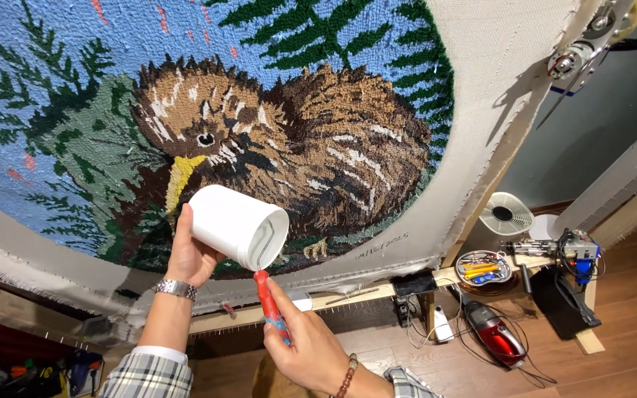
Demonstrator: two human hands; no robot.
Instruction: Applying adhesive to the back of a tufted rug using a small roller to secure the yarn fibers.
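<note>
**Tub tipped, tool dipping in**

Your left hand (189, 254) is closing its grip around the bottom of a white plastic tub (239, 225), fingers wrapped behind it, holding it tilted on its side so the open mouth is facing down and to the right. A metal watch (175, 288) is sitting on that wrist, above a plaid sleeve (145, 374).

Your right hand (305, 346) is clamping its grip on the red handle (270, 306) of a tool whose pale upper end is reaching up into the tub's mouth and lying against the inner wall. What kind of head the tool has cannot be told. A bead bracelet (346, 377) is circling that wrist.

Both hands are working just in front of the lower edge of a tufted rug (208, 110) stretched on a wooden frame (348, 296); it is showing a brown kiwi bird among green fronds on blue.

Further right, a small surface (532, 262) is carrying a tray of small tools (484, 267), with a white fan (506, 214) behind it and a red handheld vacuum (494, 333) lying on the wooden floor (628, 324) below.
</note>
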